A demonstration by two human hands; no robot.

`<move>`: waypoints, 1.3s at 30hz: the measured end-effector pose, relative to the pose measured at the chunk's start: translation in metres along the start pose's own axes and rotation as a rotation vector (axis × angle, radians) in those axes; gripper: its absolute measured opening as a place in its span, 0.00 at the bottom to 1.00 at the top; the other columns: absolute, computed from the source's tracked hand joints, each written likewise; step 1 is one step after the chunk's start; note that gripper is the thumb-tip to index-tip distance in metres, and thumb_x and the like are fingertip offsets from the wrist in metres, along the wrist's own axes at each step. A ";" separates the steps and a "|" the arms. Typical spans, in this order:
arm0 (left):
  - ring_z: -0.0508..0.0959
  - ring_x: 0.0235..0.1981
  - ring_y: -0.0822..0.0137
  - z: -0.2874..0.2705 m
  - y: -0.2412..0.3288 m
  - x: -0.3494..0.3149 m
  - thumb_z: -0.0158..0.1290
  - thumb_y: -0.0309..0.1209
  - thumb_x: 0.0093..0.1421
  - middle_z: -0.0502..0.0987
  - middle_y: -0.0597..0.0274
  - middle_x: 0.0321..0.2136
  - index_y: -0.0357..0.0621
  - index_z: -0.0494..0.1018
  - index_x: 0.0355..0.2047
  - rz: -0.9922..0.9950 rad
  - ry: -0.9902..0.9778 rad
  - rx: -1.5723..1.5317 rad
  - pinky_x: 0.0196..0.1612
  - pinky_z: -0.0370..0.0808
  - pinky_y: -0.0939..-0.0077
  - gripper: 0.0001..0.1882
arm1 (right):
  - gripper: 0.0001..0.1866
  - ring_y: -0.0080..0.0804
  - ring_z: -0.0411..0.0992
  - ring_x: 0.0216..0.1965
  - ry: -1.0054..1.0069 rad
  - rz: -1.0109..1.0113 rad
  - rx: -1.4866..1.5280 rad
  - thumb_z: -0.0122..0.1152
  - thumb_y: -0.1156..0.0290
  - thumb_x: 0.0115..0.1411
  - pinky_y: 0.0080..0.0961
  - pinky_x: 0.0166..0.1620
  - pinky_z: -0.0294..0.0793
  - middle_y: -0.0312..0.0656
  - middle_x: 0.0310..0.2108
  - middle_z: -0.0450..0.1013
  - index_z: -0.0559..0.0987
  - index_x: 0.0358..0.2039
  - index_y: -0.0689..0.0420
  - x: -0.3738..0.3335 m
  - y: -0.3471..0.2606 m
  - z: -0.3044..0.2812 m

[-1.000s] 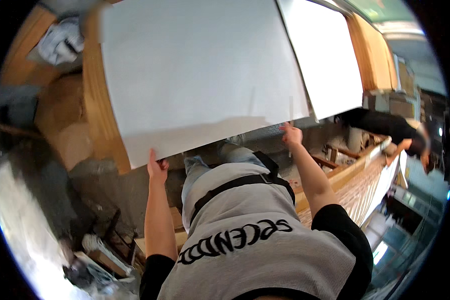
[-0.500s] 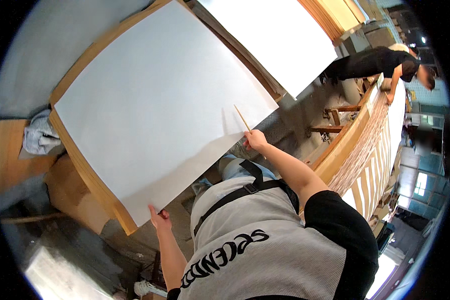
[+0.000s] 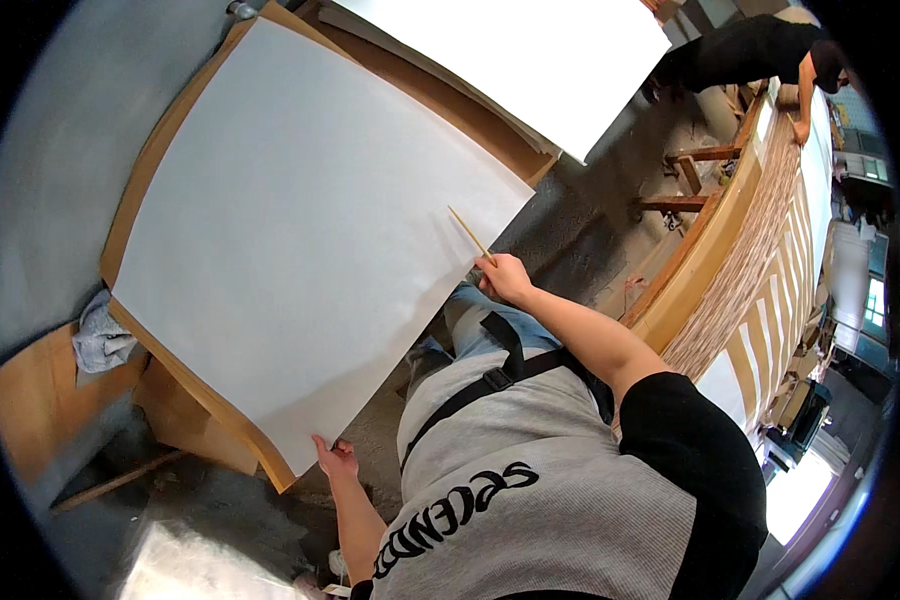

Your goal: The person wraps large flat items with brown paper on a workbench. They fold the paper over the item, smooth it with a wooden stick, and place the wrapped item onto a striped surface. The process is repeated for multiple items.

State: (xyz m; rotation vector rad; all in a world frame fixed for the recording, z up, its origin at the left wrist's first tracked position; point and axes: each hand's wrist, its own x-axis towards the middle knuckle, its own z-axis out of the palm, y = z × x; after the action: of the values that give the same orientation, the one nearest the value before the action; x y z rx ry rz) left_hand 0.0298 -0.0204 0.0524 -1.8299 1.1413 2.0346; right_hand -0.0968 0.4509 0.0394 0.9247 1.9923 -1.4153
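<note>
A large white sheet (image 3: 310,220) lies before me on a stack with brown edges (image 3: 195,395). At the sheet's near left corner, my left hand (image 3: 338,458) is closed on the edge, thumb on top and the other fingers partly hidden. My right hand (image 3: 507,278) grips a thin wooden stick (image 3: 467,230) close to the sheet's near right corner. The stick points up and away over the white surface. Whether the right fingers also pinch the sheet's edge, I cannot tell.
Another white sheet stack (image 3: 520,60) stands beyond on the right. A long bench (image 3: 710,270) with brown striped strips runs along the right, where another person in black (image 3: 740,50) leans over. A grey cloth (image 3: 102,335) hangs at the left beside wooden boards (image 3: 190,420).
The view has turned slightly. The white sheet's right corner sits further left, and more of the brown layer shows along its far right side. Both hands keep their holds.
</note>
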 end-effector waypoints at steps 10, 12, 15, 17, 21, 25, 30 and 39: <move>0.58 0.12 0.71 0.016 0.011 -0.031 0.42 0.49 0.57 0.59 0.66 0.14 0.46 0.64 0.31 0.006 0.110 0.075 0.16 0.57 0.79 0.18 | 0.18 0.27 0.67 0.14 0.000 -0.058 -0.160 0.47 0.59 0.56 0.25 0.21 0.66 0.37 0.13 0.69 0.74 0.23 0.61 0.003 -0.001 -0.006; 0.58 0.11 0.71 0.019 0.014 -0.042 0.41 0.49 0.58 0.59 0.67 0.12 0.46 0.63 0.26 0.032 0.141 0.095 0.15 0.58 0.79 0.19 | 0.19 0.32 0.69 0.19 -0.067 -0.027 -0.020 0.47 0.57 0.56 0.28 0.26 0.68 0.38 0.15 0.71 0.74 0.22 0.61 0.007 0.007 -0.006; 0.58 0.11 0.71 0.009 0.032 -0.045 0.40 0.49 0.58 0.57 0.67 0.11 0.45 0.62 0.22 0.072 0.161 0.096 0.14 0.58 0.79 0.20 | 0.18 0.24 0.65 0.14 -0.097 0.012 0.298 0.51 0.57 0.54 0.21 0.20 0.64 0.35 0.13 0.68 0.72 0.20 0.60 0.007 0.013 -0.002; 0.56 0.09 0.71 0.027 0.051 -0.065 0.43 0.47 0.57 0.57 0.67 0.11 0.44 0.63 0.21 0.146 0.147 0.078 0.12 0.53 0.79 0.20 | 0.18 0.17 0.59 0.12 -0.137 0.115 0.514 0.54 0.55 0.53 0.16 0.15 0.55 0.32 0.12 0.65 0.71 0.17 0.57 0.006 0.017 0.004; 0.55 0.07 0.73 0.061 0.114 -0.096 0.45 0.48 0.55 0.58 0.67 0.09 0.44 0.62 0.15 0.401 0.037 0.173 0.11 0.52 0.81 0.21 | 0.20 0.15 0.56 0.10 -0.187 0.205 0.644 0.53 0.52 0.52 0.15 0.13 0.50 0.32 0.12 0.65 0.71 0.16 0.55 -0.002 0.004 0.015; 0.56 0.06 0.75 0.137 0.196 -0.136 0.46 0.49 0.54 0.64 0.65 0.13 0.40 0.68 0.23 0.750 -0.017 0.277 0.10 0.52 0.84 0.21 | 0.17 0.18 0.62 0.12 -0.149 0.077 0.706 0.52 0.58 0.52 0.17 0.13 0.56 0.35 0.14 0.68 0.72 0.19 0.59 -0.012 -0.023 0.039; 0.63 0.13 0.73 0.225 0.302 -0.175 0.49 0.50 0.52 0.68 0.62 0.18 0.37 0.66 0.35 1.071 -0.409 0.350 0.15 0.60 0.80 0.25 | 0.13 0.23 0.67 0.17 -0.069 -0.142 0.755 0.51 0.64 0.52 0.17 0.19 0.64 0.37 0.17 0.69 0.73 0.23 0.62 -0.053 -0.061 0.032; 0.69 0.20 0.64 0.418 0.244 -0.371 0.51 0.43 0.51 0.70 0.56 0.22 0.35 0.66 0.35 1.564 -1.268 0.110 0.22 0.66 0.72 0.22 | 0.15 0.21 0.62 0.11 0.321 -0.518 0.921 0.51 0.61 0.53 0.18 0.11 0.54 0.41 0.21 0.72 0.73 0.23 0.61 -0.279 -0.092 -0.097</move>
State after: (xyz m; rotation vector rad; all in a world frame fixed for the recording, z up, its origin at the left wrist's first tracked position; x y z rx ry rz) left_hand -0.3533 0.2059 0.4699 1.0285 2.0934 2.5849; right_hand 0.0048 0.4584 0.3320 1.0715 1.8416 -2.7504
